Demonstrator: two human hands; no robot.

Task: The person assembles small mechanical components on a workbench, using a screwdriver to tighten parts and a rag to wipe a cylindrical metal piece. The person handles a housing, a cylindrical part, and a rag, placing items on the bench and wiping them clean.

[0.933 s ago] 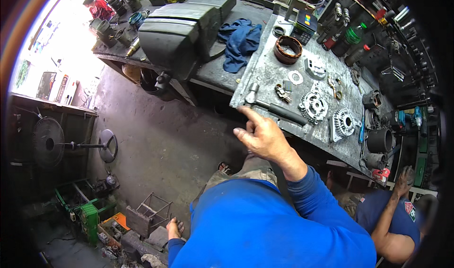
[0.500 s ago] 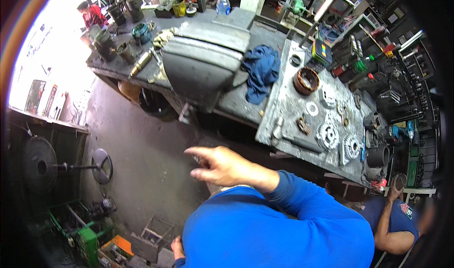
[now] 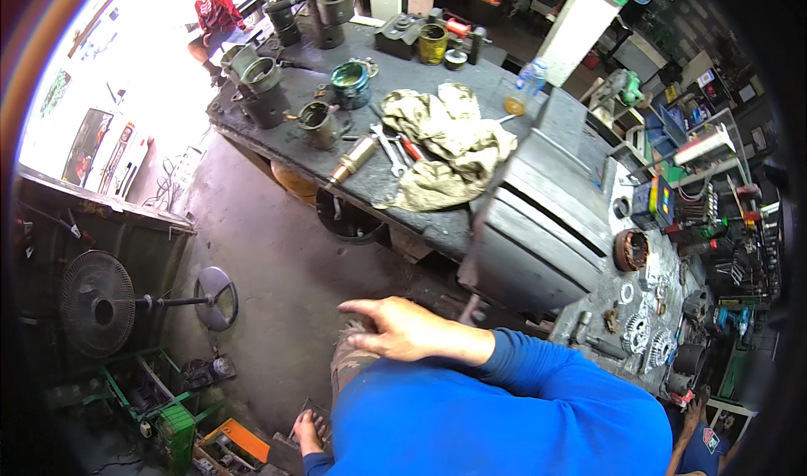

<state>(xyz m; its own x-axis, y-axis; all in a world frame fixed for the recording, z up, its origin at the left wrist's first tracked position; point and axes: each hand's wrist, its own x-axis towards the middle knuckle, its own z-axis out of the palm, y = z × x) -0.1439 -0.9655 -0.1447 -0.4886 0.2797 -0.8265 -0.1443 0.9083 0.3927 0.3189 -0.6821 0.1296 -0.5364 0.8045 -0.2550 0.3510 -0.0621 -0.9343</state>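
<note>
Over the blue-shirted torso my right hand [image 3: 399, 329] reaches across, index finger stretched out and thumb apart, holding nothing. Low down beside my hip hangs my left hand [image 3: 311, 430], its fingers loosely bent and apart, with no object visible in it. Both hands are away from the workbench [image 3: 261, 144]. On that bench, a large grey bench vise [image 3: 538, 224] stands beyond my right hand. Left of the vise lie a crumpled pale cloth [image 3: 445, 152], a wrench [image 3: 388, 150] and a cylindrical metal part [image 3: 353, 158].
Metal cups [image 3: 318, 125] and a yellow can [image 3: 433, 45] stand on the bench. At right are a copper-wound ring [image 3: 630, 249] and gears [image 3: 636, 333]. A fan [image 3: 99, 304] lies at left. One person [image 3: 214, 14] sits far left; another person's arm [image 3: 691, 434] shows lower right.
My view has swung left, so the bench and vise sit further right and the pale cloth shows fully. My right hand stays outstretched; more of my left hand is visible.
</note>
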